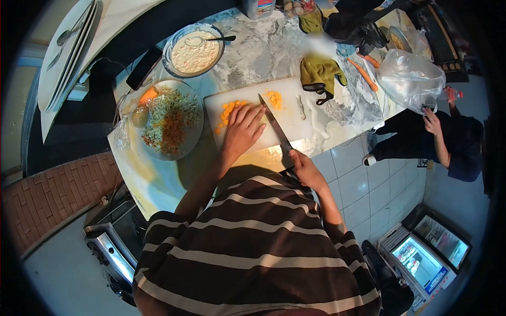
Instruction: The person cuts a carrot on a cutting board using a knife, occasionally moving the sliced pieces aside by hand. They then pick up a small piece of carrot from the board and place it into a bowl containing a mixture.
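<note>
My right hand [307, 169] grips the handle of a kitchen knife [276, 124], whose long blade slants up and left across the white cutting board [287, 136]. Close to the blade, my left hand [244, 128] rests on the board with its fingers together and bent over carrot pieces; what lies under the fingertips is mostly hidden. Orange carrot slices [227, 111] show past the fingers on the left. Beyond the blade sits a small heap of finely chopped carrot [274, 99]. A thin dark strip [301, 107] lies near the board's right end.
Left of the board stands a plate of shredded vegetables [171, 118]. Behind are a bowl of creamy mixture [195, 51] with a spoon, a green-and-black glove [322, 76], whole carrots [363, 73] and a plastic bag [411, 73]. Another person [448, 134] stands at the right.
</note>
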Available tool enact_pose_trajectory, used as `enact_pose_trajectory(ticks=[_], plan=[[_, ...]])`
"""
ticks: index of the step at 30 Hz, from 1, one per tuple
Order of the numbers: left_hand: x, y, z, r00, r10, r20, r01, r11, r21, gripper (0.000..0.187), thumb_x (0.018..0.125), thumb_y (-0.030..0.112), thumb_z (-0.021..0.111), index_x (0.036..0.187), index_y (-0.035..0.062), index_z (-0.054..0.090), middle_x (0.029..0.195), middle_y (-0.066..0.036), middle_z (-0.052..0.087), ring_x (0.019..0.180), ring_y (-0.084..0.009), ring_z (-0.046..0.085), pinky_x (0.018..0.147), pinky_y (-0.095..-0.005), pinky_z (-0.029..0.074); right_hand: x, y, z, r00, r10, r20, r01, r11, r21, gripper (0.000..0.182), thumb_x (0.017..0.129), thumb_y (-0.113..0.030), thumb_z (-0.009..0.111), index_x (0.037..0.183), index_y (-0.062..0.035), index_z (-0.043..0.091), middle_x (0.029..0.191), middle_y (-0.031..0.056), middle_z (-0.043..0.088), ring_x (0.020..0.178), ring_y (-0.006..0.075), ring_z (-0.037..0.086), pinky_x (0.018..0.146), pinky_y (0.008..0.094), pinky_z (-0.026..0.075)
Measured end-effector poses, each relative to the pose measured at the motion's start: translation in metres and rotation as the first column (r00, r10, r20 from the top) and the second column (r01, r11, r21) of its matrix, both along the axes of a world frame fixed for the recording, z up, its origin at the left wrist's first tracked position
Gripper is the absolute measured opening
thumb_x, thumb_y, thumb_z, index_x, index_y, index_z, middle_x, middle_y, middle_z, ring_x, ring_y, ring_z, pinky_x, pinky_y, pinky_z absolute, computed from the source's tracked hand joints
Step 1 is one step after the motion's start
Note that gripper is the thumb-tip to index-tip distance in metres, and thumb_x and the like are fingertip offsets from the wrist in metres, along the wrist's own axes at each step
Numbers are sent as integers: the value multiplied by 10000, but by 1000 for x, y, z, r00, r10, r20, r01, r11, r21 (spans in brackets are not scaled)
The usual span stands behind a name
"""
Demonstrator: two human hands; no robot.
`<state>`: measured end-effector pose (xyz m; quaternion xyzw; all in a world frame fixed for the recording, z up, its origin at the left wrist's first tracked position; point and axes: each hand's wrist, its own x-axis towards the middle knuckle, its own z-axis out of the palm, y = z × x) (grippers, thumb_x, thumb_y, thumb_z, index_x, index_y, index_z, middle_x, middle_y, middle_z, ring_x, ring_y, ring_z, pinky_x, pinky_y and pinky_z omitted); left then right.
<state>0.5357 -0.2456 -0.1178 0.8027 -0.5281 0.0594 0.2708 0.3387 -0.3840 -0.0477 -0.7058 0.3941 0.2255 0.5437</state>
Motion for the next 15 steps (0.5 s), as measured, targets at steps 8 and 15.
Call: enact_pose_trajectory(ticks=[8, 15], plan=[[1, 4, -1, 1000, 30, 7, -30, 1000, 0, 414, 893, 270, 644, 1245, 54, 619, 1268, -39, 596, 1228, -230, 491, 1120, -458, 295, -5, 8, -9, 980, 106, 170, -61, 965, -254, 513, 1057, -410, 378, 1193, 44, 575, 918, 361, 619, 899, 524, 593, 756, 505, 496], [1, 4, -5, 1000, 13, 1, -13, 999, -37, 395, 880, 260, 658, 1201, 30, 639, 1249, -46, 605, 1228, -235, 492, 1111, -468, 310, -9, 25, -4, 985, 75, 154, -9, 921, -388, 424, 1052, -359, 414, 1110, 33, 564, 734, 328, 604, 794, 531, 591, 663, 578, 455]])
